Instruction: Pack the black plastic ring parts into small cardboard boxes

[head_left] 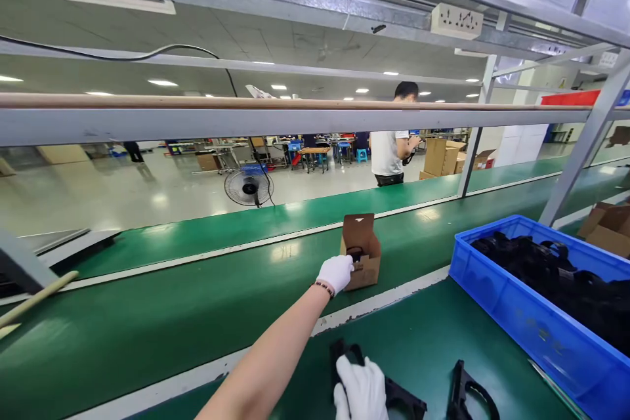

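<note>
My left hand [336, 272], in a white glove, reaches out over the green conveyor belt [172, 315] and grips the near left edge of a small brown cardboard box [364, 259]. The box stands upright on the belt with its top flap open, and something black shows inside. My right hand [361, 390], also gloved, lies close to me on the green worktop, its fingers closed over a black plastic part [401, 397].
A second black part [465, 397] lies right of my right hand. A blue bin [536, 325] full of black parts stands at the right, with cardboard boxes [608, 226] behind it. Metal frame posts [571, 164] rise past the belt. A person in a white shirt [388, 151] stands beyond, near a fan [249, 187].
</note>
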A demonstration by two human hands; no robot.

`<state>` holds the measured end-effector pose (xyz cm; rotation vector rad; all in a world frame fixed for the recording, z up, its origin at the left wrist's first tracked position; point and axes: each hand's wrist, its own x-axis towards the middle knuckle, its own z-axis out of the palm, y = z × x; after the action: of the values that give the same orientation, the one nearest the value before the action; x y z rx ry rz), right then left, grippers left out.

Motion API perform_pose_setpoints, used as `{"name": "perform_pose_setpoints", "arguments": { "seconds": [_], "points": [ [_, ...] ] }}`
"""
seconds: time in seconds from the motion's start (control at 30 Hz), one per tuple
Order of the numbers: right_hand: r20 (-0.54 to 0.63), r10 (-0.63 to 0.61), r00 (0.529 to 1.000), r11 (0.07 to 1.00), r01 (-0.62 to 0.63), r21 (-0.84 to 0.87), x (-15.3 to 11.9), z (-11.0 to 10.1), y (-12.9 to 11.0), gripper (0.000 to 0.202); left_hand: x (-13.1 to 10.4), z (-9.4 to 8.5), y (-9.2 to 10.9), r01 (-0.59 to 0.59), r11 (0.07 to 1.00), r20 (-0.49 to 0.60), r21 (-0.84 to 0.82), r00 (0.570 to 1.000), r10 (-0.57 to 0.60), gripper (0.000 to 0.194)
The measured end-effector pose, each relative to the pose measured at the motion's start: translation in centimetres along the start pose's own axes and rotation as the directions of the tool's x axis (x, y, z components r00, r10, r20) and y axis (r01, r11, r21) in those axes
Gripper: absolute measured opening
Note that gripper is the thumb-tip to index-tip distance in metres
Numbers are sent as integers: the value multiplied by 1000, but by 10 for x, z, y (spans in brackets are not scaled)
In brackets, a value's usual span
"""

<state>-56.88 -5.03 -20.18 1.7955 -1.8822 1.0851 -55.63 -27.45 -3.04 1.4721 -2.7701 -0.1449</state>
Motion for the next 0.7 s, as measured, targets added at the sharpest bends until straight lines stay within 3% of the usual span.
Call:
{"name": "perform_pose_setpoints", "arguments": {
  "seconds": [0.07,0.2,0.27,0.33,0.43,0.5,0.6,0.7],
  "points": [
    [-131,27,991,999,-24,24,5,-9,4,51,-54,0,-16,35,999,3,5,999,-35,29],
    [-284,-28,958,992,61,108,18,-32,12,56,-195,15,-47,176,984,42,-4,984,-175,30],
    [-320,-37,947,983,92,158,25,-43,12,53,-259,22,-51,259,966,85,-15,963,-257,33],
    [-330,-6,944,972,83,220,29,-55,9,49,-305,24,-49,362,931,116,-43,927,-355,37],
    [-325,37,945,952,65,298,33,-80,-5,47,-340,15,-40,471,876,184,-107,875,-448,76],
    [-327,11,945,945,97,313,35,-102,-21,49,-348,8,-36,471,872,228,-134,871,-435,86],
    [-336,-173,926,911,281,303,40,-134,-56,55,-354,8,-31,450,887,223,-106,880,-420,71],
    [-307,-360,881,866,438,242,42,-140,-97,54,-359,20,-22,423,901,219,-95,892,-396,56]
  ]
}}
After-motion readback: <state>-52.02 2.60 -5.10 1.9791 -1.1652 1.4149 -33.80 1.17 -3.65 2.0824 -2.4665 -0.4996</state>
